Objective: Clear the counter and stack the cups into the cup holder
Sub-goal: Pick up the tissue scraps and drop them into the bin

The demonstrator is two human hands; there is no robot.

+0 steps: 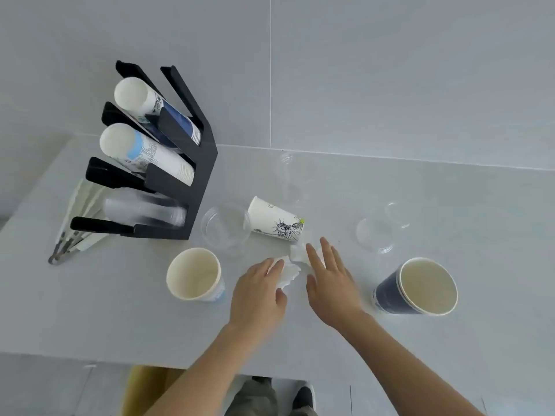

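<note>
A black three-tier cup holder [199, 163] stands at the back left with stacks of paper and clear cups lying in it. Loose on the counter are a white paper cup on its side [274, 219], an upright white cup [193, 273], a navy cup [417, 288] and clear plastic cups [225, 228] [375, 235] [289, 175]. Crumpled white tissue [289, 270] lies mid-counter, and a second wad [297, 252] sits just beyond it. My left hand [258, 291] curls around the near tissue. My right hand [329, 279] is spread flat beside the far wad.
Packaged straws or utensils [75, 223] lie to the left of the holder. A tiled wall [390, 70] rises behind the counter. The counter's front edge [90, 360] runs below my arms, with a yellowish bin [141, 388] and shoes on the floor.
</note>
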